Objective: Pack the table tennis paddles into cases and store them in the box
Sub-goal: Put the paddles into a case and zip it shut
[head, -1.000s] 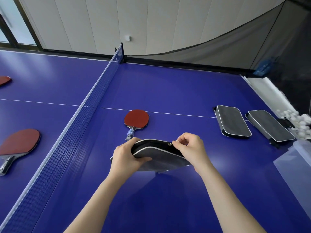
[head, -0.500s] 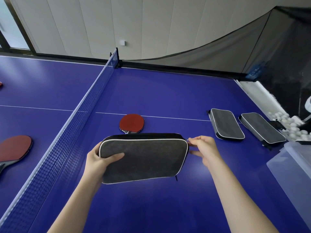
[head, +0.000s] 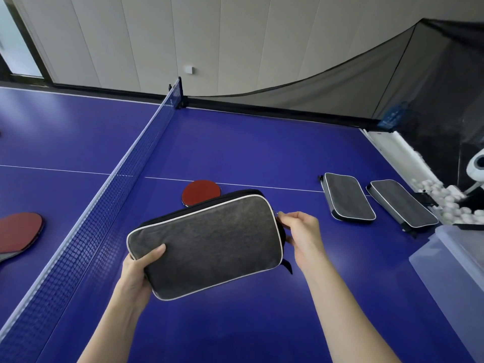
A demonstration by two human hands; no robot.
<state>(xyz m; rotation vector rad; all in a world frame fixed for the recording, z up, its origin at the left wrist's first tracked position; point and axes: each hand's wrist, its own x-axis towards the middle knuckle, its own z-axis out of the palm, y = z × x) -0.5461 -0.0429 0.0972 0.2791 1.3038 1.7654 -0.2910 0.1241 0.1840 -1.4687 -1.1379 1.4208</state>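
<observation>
**Grey case held in both hands, right of the net**

The person stands at the blue table [head: 262,142], and everything here can be placed from the net [head: 104,205] that crosses it. Just right of the net, both hands hold a grey case [head: 207,244] with white piping up off the table, its broad face turned up. The left hand [head: 138,273] grips the end of the case nearer the net, with the thumb lying on the top face and the fingers hidden beneath. The right hand [head: 301,231] is at the end away from the net, its fingertips pinched together at the upper corner where the zip runs. I can't make out the puller itself.

A red paddle [head: 200,192] lies flat on the same side of the net, beyond the held case and partly hidden by it. Much farther right of the net, two more grey cases [head: 348,197] lie flat side by side near the table's end. A clear plastic box [head: 450,255] sits just past them at the table's corner, and a heap of white balls [head: 445,203] is behind it. On the left side of the net lies another red paddle [head: 18,231].
</observation>
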